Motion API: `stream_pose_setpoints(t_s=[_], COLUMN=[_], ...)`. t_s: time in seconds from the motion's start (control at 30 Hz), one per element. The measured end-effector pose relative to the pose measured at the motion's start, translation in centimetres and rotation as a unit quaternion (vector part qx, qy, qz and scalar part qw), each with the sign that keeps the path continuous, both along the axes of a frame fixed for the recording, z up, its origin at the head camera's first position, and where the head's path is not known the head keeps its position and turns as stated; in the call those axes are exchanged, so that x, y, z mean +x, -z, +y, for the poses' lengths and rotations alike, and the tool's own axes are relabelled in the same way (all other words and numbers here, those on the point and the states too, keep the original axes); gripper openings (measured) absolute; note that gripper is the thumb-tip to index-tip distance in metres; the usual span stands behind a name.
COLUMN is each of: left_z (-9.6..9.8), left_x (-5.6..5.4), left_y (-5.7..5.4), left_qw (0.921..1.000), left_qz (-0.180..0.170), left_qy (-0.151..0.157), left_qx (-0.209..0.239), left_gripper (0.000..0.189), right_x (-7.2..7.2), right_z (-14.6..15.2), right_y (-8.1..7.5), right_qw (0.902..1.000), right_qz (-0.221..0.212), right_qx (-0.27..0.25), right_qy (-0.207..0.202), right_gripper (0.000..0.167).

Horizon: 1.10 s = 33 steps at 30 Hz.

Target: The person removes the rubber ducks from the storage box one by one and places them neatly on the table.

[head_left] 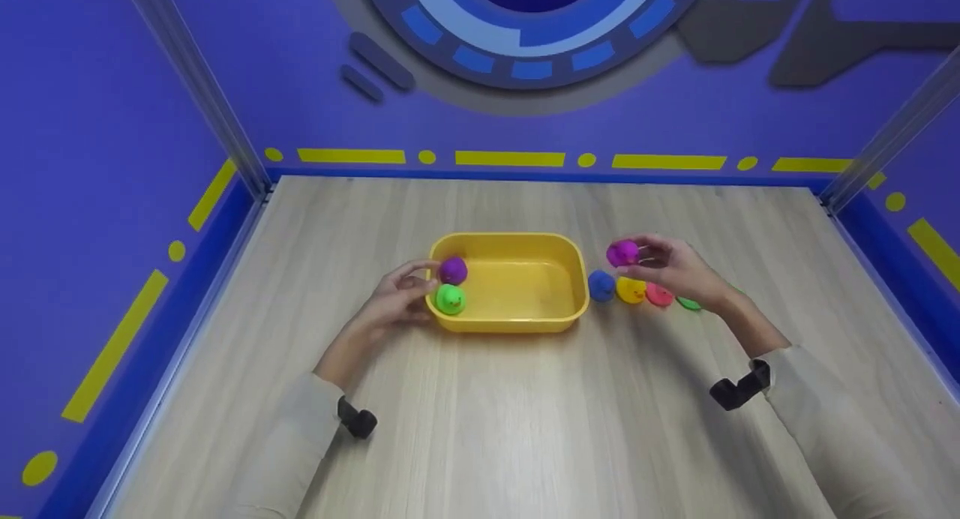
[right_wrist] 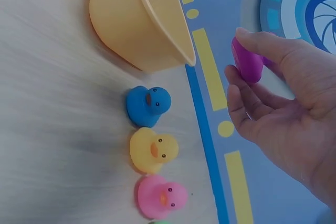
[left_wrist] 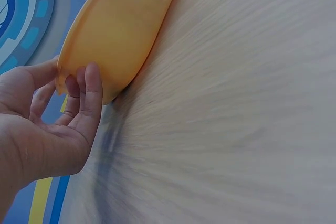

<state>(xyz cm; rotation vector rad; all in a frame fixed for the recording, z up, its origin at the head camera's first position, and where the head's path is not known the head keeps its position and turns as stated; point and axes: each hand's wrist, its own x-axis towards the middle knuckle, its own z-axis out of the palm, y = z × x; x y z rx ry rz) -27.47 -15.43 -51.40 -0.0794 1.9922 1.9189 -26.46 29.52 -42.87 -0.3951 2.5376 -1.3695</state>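
My left hand pinches the left rim of a yellow plastic tub; in the left wrist view the thumb is at the rim and fingers lie against the outer wall. A purple rubber duck and a green rubber duck sit inside at the tub's left end. My right hand holds a magenta rubber duck between thumb and fingers, raised above the table to the right of the tub. Below it stand a blue duck, a yellow duck and a pink duck in a row.
A green piece at the row's right end is mostly hidden under my right forearm. The wooden table is bounded by a blue printed back wall and side walls. Each sleeve carries a black wrist camera.
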Motion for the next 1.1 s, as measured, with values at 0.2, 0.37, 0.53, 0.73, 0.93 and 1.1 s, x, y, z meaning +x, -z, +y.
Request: stream_pose_setpoints(t_s=[0.2,0.37,0.53,0.73,0.93,1.1], left_z=[-0.1,-0.3,-0.3,-0.3,-0.4,-0.3], left_x=[0.0,-0.1,0.0,0.1,0.3,0.4], left_y=[0.1,-0.1,-0.1,0.0,-0.1,-0.2], left_qw=[1.0000,0.9998,0.9998,0.9998,0.9998,0.9999], left_qz=[0.004,0.009,0.000,0.000,-0.003,-0.002], left_qy=[0.004,0.009,0.005,0.009,0.004,0.006], left_qx=[0.000,-0.013,-0.021,-0.017,-0.018,-0.015], left_gripper=[0.044,0.043,0.042,0.043,0.044,0.043], right_x=[0.2,0.2,0.6,1.2,1.6,2.4], right_z=[1.4,2.5,3.9,5.4,6.6,7.6], right_y=[-0.2,-0.2,0.2,1.0,1.6,2.0], right_qw=[0.9994,0.9997,0.9991,0.9985,0.9980,0.9963], right_qz=[-0.024,0.005,0.035,0.036,0.041,0.056], right_qx=[-0.003,-0.012,-0.013,0.003,0.009,0.016], right_qy=[0.027,0.021,0.018,0.042,0.048,0.064], right_gripper=[0.058,0.055,0.050,0.049,0.048,0.047])
